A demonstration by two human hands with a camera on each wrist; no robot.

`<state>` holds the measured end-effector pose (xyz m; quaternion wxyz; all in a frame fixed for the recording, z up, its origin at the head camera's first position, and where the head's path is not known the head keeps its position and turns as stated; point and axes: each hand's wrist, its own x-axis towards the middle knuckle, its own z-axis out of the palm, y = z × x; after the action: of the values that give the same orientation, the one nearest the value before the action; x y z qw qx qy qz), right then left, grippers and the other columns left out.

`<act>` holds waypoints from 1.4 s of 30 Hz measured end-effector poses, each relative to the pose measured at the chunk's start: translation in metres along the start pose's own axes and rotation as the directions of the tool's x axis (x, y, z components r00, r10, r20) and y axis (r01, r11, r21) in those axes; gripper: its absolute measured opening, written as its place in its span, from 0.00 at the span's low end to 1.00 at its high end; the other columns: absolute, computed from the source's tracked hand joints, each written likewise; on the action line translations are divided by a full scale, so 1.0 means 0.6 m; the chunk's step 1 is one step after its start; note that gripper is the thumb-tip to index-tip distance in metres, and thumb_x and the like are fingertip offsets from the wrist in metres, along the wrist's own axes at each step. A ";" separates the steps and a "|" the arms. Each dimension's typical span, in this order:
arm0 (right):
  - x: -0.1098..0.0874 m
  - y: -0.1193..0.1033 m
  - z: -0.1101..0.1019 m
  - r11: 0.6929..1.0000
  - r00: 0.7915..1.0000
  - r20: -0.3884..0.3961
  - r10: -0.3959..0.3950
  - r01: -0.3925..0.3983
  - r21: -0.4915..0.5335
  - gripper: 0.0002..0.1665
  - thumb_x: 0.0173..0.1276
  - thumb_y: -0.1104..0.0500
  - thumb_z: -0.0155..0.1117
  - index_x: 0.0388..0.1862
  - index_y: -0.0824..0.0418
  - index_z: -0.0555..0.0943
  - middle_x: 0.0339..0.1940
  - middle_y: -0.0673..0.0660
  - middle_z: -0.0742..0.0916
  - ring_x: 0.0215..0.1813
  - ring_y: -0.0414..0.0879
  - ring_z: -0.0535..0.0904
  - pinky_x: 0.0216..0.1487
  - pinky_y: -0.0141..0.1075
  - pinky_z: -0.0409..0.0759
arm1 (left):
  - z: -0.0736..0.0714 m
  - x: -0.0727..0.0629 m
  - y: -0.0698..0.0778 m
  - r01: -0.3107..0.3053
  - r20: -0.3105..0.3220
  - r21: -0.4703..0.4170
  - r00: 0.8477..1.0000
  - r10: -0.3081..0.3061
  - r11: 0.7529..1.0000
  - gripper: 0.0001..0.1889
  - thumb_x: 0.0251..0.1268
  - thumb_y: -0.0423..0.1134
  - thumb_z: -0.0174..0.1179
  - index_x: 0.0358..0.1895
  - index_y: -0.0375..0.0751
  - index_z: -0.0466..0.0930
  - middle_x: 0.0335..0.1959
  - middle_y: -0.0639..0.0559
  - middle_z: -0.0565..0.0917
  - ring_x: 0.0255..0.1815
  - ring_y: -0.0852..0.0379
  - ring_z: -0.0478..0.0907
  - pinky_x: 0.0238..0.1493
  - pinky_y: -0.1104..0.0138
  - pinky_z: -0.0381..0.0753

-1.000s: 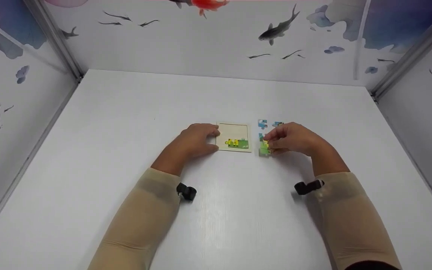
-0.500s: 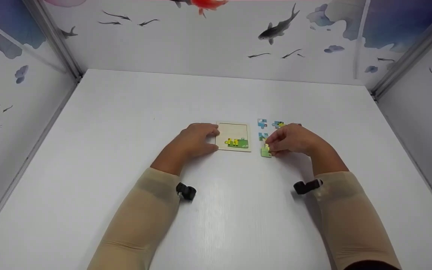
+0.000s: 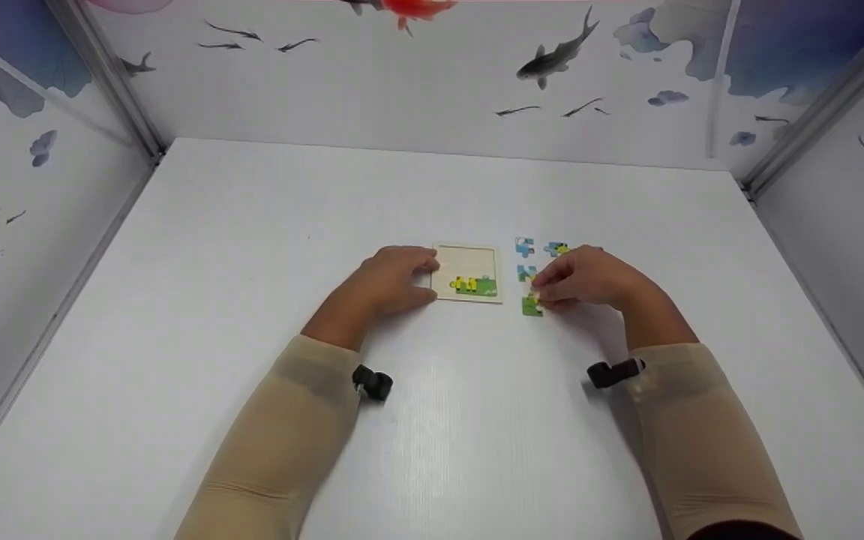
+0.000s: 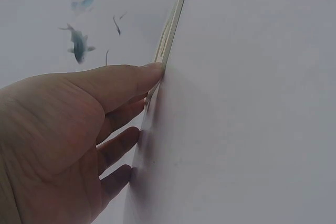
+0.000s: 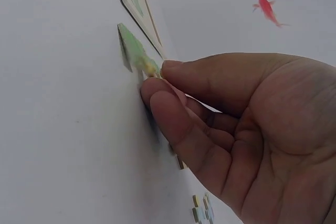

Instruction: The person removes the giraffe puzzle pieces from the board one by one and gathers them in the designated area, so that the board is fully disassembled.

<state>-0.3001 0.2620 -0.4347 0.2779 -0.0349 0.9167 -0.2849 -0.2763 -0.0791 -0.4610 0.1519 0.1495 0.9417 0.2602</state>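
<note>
In the head view, my left hand (image 3: 394,279) holds the left side of a square wooden puzzle tray (image 3: 466,259), its thumb at the near corner and fingertips at the far one. Joined green and yellow jigsaw pieces (image 3: 475,286) lie along the tray's near inner edge. To the right of the tray, my right hand (image 3: 586,277) pinches a green jigsaw piece (image 3: 531,306) with a bit of yellow on it. The right wrist view shows that piece (image 5: 131,45) tilted between thumb and fingertips, close over the table. The fingers cover part of it.
Loose blue jigsaw pieces lie beyond the right hand: one at the back (image 3: 525,246), one in front of it (image 3: 526,272), and a blue and yellow one (image 3: 556,248). Another is partly hidden by the hand. Walls with painted fish border the white table (image 3: 432,420).
The green jigsaw piece has turned a little in my right fingers and shifted slightly toward the near side. My left hand and the tray have stayed in place.
</note>
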 end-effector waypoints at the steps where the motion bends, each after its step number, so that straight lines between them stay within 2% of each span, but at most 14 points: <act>1: -0.001 -0.002 -0.001 1.000 1.000 -0.005 0.002 -0.002 0.004 0.14 0.72 0.50 0.75 0.54 0.47 0.92 0.50 0.52 0.92 0.49 0.47 0.86 0.53 0.37 0.82 | 0.000 0.000 -0.001 -0.004 -0.002 -0.001 1.000 0.004 1.000 0.28 0.75 0.48 0.66 0.76 0.55 0.76 0.84 0.65 0.67 0.89 0.53 0.57 0.89 0.51 0.56; 4: 0.000 -0.011 0.000 0.999 1.000 -0.016 -0.005 0.006 0.036 0.13 0.72 0.51 0.75 0.54 0.47 0.91 0.53 0.52 0.91 0.50 0.47 0.88 0.55 0.37 0.83 | -0.001 0.000 -0.002 -0.015 -0.003 -0.008 1.000 0.015 1.000 0.28 0.75 0.47 0.66 0.76 0.54 0.76 0.84 0.63 0.67 0.89 0.52 0.57 0.89 0.52 0.57; 8: 0.004 -0.035 0.005 0.995 0.997 -0.020 -0.081 0.082 0.064 0.15 0.73 0.54 0.73 0.57 0.46 0.90 0.54 0.52 0.90 0.51 0.48 0.88 0.58 0.41 0.86 | 0.000 0.000 -0.004 -0.013 -0.006 -0.013 1.000 0.013 1.000 0.28 0.75 0.47 0.67 0.76 0.53 0.76 0.84 0.63 0.68 0.89 0.53 0.57 0.89 0.53 0.56; 14: 0.015 -0.075 0.021 0.981 0.982 -0.009 -0.188 0.189 0.045 0.19 0.74 0.54 0.72 0.62 0.47 0.88 0.54 0.52 0.90 0.52 0.49 0.87 0.58 0.45 0.86 | 0.004 0.001 -0.003 0.012 -0.004 -0.019 1.000 -0.012 1.000 0.29 0.75 0.48 0.67 0.76 0.55 0.76 0.84 0.65 0.68 0.89 0.53 0.57 0.89 0.52 0.56; 20: 0.026 -0.114 0.038 0.971 0.972 0.004 -0.236 0.236 0.036 0.20 0.73 0.55 0.73 0.63 0.48 0.88 0.54 0.51 0.90 0.56 0.49 0.87 0.60 0.47 0.86 | 0.003 0.004 -0.003 0.008 -0.012 -0.009 1.000 -0.009 1.000 0.28 0.75 0.49 0.67 0.75 0.55 0.77 0.83 0.64 0.69 0.88 0.53 0.59 0.89 0.52 0.57; 26: 0.041 -0.138 0.059 0.968 0.968 0.002 -0.250 0.250 0.027 0.18 0.73 0.55 0.73 0.60 0.46 0.89 0.53 0.50 0.90 0.56 0.49 0.85 0.58 0.44 0.84 | 0.001 0.003 -0.004 -0.009 -0.006 0.005 1.000 0.009 1.000 0.28 0.75 0.49 0.66 0.76 0.54 0.76 0.83 0.62 0.69 0.88 0.53 0.60 0.89 0.52 0.58; 33: 0.062 -0.126 0.081 0.972 0.972 0.000 -0.235 0.235 -0.007 0.17 0.72 0.55 0.73 0.59 0.44 0.89 0.53 0.50 0.90 0.55 0.48 0.83 0.54 0.40 0.84 | -0.001 0.004 -0.007 -0.017 -0.012 -0.004 1.000 0.017 1.000 0.28 0.74 0.48 0.68 0.75 0.54 0.78 0.82 0.63 0.71 0.87 0.54 0.62 0.87 0.53 0.61; 38: 0.063 -0.123 0.090 0.971 0.973 0.004 -0.232 0.232 -0.054 0.22 0.68 0.58 0.75 0.60 0.43 0.88 0.55 0.48 0.88 0.58 0.49 0.80 0.61 0.45 0.82 | 0.001 0.006 -0.006 -0.010 -0.005 -0.002 1.000 0.010 1.000 0.28 0.74 0.48 0.68 0.75 0.55 0.77 0.83 0.63 0.71 0.87 0.54 0.61 0.87 0.53 0.62; 42: 0.060 -0.126 0.094 0.971 0.975 0.012 -0.221 0.222 -0.088 0.22 0.69 0.60 0.74 0.60 0.42 0.88 0.57 0.48 0.87 0.59 0.50 0.79 0.66 0.48 0.81 | 0.001 0.006 -0.003 0.000 -0.003 -0.003 1.000 0.000 1.000 0.28 0.74 0.48 0.68 0.75 0.55 0.77 0.83 0.64 0.70 0.87 0.54 0.61 0.87 0.53 0.61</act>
<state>-0.3078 0.1623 -0.4501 0.2435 -0.1495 0.9186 -0.2730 -0.2799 -0.0792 -0.4634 0.1505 0.1490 0.9415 0.2621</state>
